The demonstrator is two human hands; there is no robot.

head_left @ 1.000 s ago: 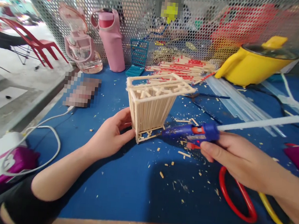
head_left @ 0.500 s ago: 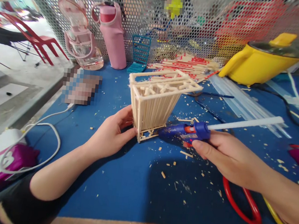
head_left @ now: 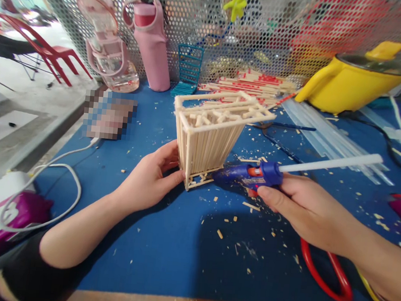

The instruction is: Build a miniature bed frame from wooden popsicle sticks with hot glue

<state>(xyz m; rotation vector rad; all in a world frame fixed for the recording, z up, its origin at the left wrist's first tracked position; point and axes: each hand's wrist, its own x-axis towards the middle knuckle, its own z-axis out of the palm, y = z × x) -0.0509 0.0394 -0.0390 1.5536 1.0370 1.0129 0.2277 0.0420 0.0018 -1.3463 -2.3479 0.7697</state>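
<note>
A small frame built of wooden sticks stands upright on the blue tabletop, with short stick pieces across its top. My left hand grips its lower left corner, thumb in front and fingers behind. In my right hand is a blue hot glue gun, a long white glue stick poking out of its back. The gun's nozzle meets the lower right part of the frame; whether it touches is hard to see. Wood scraps lie around both.
Behind stand a pink bottle, a clear bottle, a teal mini chair, a pile of sticks and a yellow pot. Clear glue sticks, blue-handled pliers and a red handle lie right. A purple power strip sits left.
Almost nothing differs. The view has shifted very slightly; both hands, the stick frame and the glue gun keep their places relative to each other.
</note>
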